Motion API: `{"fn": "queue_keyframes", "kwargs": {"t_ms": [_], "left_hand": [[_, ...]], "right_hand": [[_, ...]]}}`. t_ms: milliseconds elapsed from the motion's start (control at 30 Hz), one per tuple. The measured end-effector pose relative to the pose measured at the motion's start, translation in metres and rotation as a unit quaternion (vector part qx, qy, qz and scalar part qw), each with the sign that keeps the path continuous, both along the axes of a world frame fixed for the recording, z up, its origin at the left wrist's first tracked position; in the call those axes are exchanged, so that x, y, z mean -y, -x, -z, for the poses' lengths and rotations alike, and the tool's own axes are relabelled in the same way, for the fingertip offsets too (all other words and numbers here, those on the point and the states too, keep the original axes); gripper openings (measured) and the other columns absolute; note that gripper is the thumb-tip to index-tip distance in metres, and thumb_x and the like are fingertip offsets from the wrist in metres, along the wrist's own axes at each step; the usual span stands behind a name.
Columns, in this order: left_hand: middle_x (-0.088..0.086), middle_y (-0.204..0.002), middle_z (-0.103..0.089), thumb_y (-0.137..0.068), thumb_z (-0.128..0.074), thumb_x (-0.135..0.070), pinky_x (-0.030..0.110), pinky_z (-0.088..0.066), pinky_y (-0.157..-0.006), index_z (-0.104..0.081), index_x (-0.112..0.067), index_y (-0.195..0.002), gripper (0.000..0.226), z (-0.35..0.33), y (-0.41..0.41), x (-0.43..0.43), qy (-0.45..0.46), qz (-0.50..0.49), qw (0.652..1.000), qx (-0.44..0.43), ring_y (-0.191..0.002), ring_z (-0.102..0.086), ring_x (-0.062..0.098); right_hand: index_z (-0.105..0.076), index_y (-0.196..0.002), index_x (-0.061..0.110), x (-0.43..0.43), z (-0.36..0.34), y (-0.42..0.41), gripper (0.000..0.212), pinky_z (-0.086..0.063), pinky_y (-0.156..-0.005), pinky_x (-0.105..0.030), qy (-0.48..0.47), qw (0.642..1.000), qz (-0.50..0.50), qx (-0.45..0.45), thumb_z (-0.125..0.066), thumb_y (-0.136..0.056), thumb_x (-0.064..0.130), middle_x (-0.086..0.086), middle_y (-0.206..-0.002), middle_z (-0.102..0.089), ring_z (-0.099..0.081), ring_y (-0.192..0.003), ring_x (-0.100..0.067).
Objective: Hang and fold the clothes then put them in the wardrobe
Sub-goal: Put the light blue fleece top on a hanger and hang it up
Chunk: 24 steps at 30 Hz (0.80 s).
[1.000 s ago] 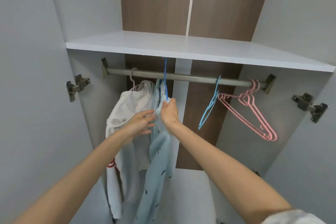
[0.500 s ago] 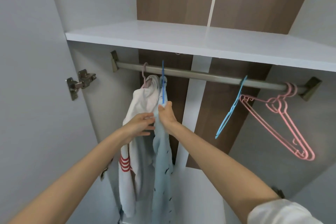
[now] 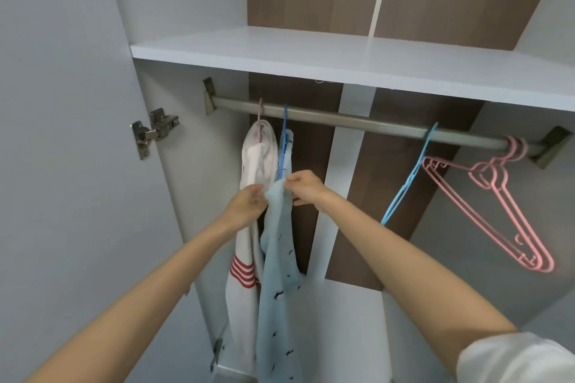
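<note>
At the wardrobe rail [image 3: 357, 122], the left hand [image 3: 249, 203] and right hand [image 3: 306, 188] pinch the pale-blue garment [image 3: 280, 261], best eased evenly over its blue hanger [image 3: 283, 146] so it hangs square.

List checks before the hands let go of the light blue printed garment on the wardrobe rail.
1. Hook of the blue plastic hanger over the grey metal rail: ok.
2. Seating of the light blue printed garment on both hanger shoulders: cannot tell, the fabric is bunched there.
3. Grip: left hand and right hand both pinch the garment near its top: ok.
4. Neighbouring white garment with red stripes on its own hook on the rail: ok.
5. Bare rail between the garment and the spare blue hanger for sliding: ok.
</note>
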<state>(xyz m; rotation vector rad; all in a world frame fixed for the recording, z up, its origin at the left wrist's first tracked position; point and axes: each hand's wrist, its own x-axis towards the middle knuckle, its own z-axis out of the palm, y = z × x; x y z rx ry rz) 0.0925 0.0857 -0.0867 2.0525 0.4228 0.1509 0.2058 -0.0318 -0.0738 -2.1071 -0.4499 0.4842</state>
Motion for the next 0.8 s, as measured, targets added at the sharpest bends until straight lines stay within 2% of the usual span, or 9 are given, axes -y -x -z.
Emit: {"fn": "queue_keyframes", "kwargs": {"t_ms": [67,200,267,333,367,433,567,667,800], "left_hand": [[0.006,-0.130,-0.052,-0.096,-0.049,-0.009,0.025,-0.044,-0.091,-0.045,-0.011,-0.137,0.041,-0.008,-0.002,0.005,-0.010,-0.005,0.999,0.033,-0.118,-0.052,0.022],[0.007,-0.131,-0.053,-0.099,-0.047,-0.015,0.030,-0.045,-0.096,-0.046,-0.013,-0.137,0.038,-0.027,-0.014,0.020,-0.005,0.011,0.997,0.078,-0.119,-0.053,0.023],[0.007,-0.128,-0.055,-0.099,-0.046,-0.017,0.019,-0.043,-0.089,-0.047,-0.012,-0.135,0.036,-0.036,-0.023,0.032,-0.001,0.022,0.995,0.100,-0.116,-0.054,0.019],[0.003,-0.120,-0.055,-0.099,-0.046,-0.015,0.009,-0.042,-0.078,-0.048,-0.012,-0.135,0.036,-0.041,-0.031,0.046,0.004,0.040,0.993,0.113,-0.109,-0.053,0.013],[0.001,-0.117,-0.055,-0.099,-0.046,-0.015,0.010,-0.040,-0.077,-0.048,-0.012,-0.135,0.036,-0.044,-0.034,0.053,0.002,0.049,0.992,0.116,-0.108,-0.053,0.012],[0.001,-0.117,-0.056,-0.099,-0.046,-0.013,0.016,-0.038,-0.083,-0.046,-0.012,-0.137,0.038,-0.047,-0.041,0.068,-0.005,0.070,0.990,0.119,-0.108,-0.053,0.012],[0.006,-0.127,-0.057,-0.099,-0.047,-0.013,0.020,-0.040,-0.086,-0.045,-0.012,-0.138,0.040,-0.048,-0.053,0.092,-0.019,0.091,0.989,0.118,-0.113,-0.056,0.020],[0.009,-0.127,-0.057,-0.098,-0.047,-0.012,0.030,-0.045,-0.089,-0.045,-0.011,-0.138,0.040,-0.042,-0.063,0.103,-0.019,0.103,0.989,0.109,-0.114,-0.056,0.030],[0.012,-0.130,-0.055,-0.098,-0.047,-0.014,0.039,-0.046,-0.094,-0.045,-0.011,-0.138,0.040,-0.031,-0.079,0.111,-0.024,0.115,0.989,0.093,-0.116,-0.055,0.033]], "right_hand": [[-0.057,-0.126,0.002,0.013,-0.008,-0.002,0.034,-0.050,-0.096,-0.039,0.016,0.994,0.023,0.102,-0.045,-0.097,0.015,-0.015,-0.125,-0.060,-0.058,-0.111,-0.026],[-0.059,-0.122,0.014,0.052,-0.025,-0.005,0.027,-0.043,-0.084,-0.020,0.001,0.948,0.104,0.302,-0.048,-0.097,0.011,-0.004,-0.121,-0.062,-0.055,-0.109,-0.015],[-0.059,-0.119,0.017,0.077,-0.030,-0.006,0.026,-0.042,-0.087,-0.023,0.030,0.900,0.177,0.397,-0.052,-0.095,0.010,-0.002,-0.121,-0.060,-0.049,-0.116,-0.018],[-0.057,-0.121,0.016,0.102,-0.031,-0.008,0.029,-0.041,-0.092,-0.028,0.078,0.855,0.245,0.451,-0.057,-0.092,0.011,-0.005,-0.125,-0.057,-0.045,-0.117,-0.022],[-0.056,-0.123,0.016,0.114,-0.030,-0.009,0.033,-0.039,-0.094,-0.029,0.096,0.841,0.277,0.454,-0.059,-0.090,0.011,-0.007,-0.127,-0.054,-0.043,-0.117,-0.023],[-0.049,-0.128,0.014,0.134,-0.027,-0.010,0.043,-0.037,-0.096,-0.030,0.111,0.844,0.324,0.414,-0.063,-0.087,0.009,-0.013,-0.132,-0.047,-0.039,-0.119,-0.027],[-0.026,-0.144,0.010,0.159,-0.017,-0.019,0.071,-0.039,-0.099,-0.039,0.073,0.914,0.327,0.230,-0.063,-0.084,0.001,-0.019,-0.142,-0.031,-0.034,-0.127,-0.035],[-0.017,-0.147,0.008,0.174,-0.007,-0.029,0.074,-0.041,-0.103,-0.046,0.037,0.941,0.311,0.129,-0.058,-0.086,-0.002,-0.021,-0.142,-0.032,-0.044,-0.125,-0.041],[-0.005,-0.152,0.011,0.191,0.002,-0.047,0.077,-0.047,-0.098,-0.051,0.002,0.937,0.341,0.076,-0.048,-0.090,-0.003,-0.022,-0.144,-0.033,-0.050,-0.120,-0.043]]}}
